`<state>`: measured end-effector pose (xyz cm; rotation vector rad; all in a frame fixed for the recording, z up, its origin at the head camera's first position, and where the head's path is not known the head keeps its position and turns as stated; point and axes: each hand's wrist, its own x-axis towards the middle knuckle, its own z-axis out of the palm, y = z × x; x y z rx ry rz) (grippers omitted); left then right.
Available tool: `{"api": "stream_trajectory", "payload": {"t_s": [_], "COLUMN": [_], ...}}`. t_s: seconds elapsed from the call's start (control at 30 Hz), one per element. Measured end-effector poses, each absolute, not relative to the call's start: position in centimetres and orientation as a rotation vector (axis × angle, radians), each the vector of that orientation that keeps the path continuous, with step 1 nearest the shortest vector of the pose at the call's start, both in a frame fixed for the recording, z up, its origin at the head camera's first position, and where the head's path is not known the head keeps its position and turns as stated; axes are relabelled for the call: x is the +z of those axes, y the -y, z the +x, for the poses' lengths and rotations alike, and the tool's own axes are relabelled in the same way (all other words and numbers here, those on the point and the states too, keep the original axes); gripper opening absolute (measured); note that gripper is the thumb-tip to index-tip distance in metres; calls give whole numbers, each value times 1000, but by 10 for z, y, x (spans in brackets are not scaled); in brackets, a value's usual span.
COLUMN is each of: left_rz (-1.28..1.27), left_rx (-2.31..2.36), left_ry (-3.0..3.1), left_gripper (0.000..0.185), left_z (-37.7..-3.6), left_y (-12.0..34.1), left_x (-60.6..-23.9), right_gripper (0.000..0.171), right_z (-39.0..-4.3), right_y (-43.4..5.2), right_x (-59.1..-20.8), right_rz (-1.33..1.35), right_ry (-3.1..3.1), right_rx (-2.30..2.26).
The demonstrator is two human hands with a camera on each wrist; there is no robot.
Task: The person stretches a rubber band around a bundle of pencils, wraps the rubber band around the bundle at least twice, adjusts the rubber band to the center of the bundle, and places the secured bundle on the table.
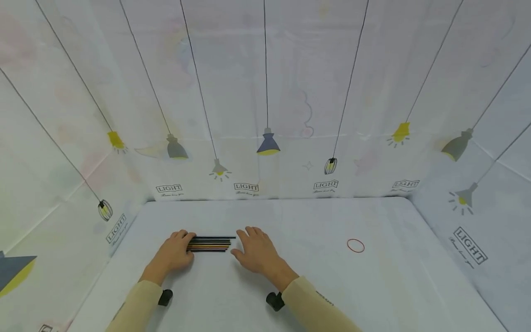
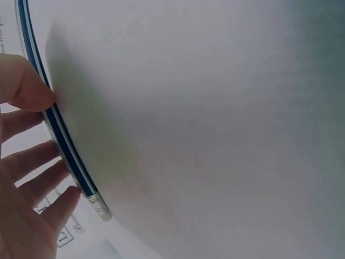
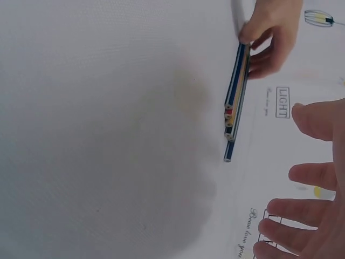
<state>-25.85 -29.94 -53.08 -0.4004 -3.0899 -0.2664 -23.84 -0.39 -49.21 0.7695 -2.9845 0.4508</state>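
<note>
Several pencils (image 1: 211,244) lie side by side in a flat row on the white table, mostly dark blue with an orange-yellow one among them. My left hand (image 1: 176,251) grips the row at its left end, thumb on the near side and fingertips on the far side. In the left wrist view the nearest blue-and-white striped pencil (image 2: 70,148) shows a pale eraser end (image 2: 100,206). The right wrist view shows the pencils' other ends (image 3: 228,121) unevenly lined up, one sticking out farther. Just right of those ends, my right hand (image 1: 258,252) has its fingers spread, holding nothing.
A thin red ring (image 1: 356,245), like a rubber band, lies on the table (image 1: 398,286) to the right of my hands. Behind and at the sides stand sheet-like walls (image 1: 298,101) printed with hanging lamps. A dark wrist device (image 1: 274,301) sits under my right wrist.
</note>
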Motion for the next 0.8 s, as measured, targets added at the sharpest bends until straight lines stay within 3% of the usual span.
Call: {"api": "stream_trajectory", "payload": {"t_s": [0.8], "left_rz": [-443], "left_rx": [-225], "left_ry": [3089], "left_gripper": [39], "left_z": [-265], "left_y": [293], "left_x": [-534], "right_gripper": [54], "right_z": [-239], "right_y": [18], "right_x": [-503], "right_rz": [826], "right_ry": [2990], "right_rx": [461]}}
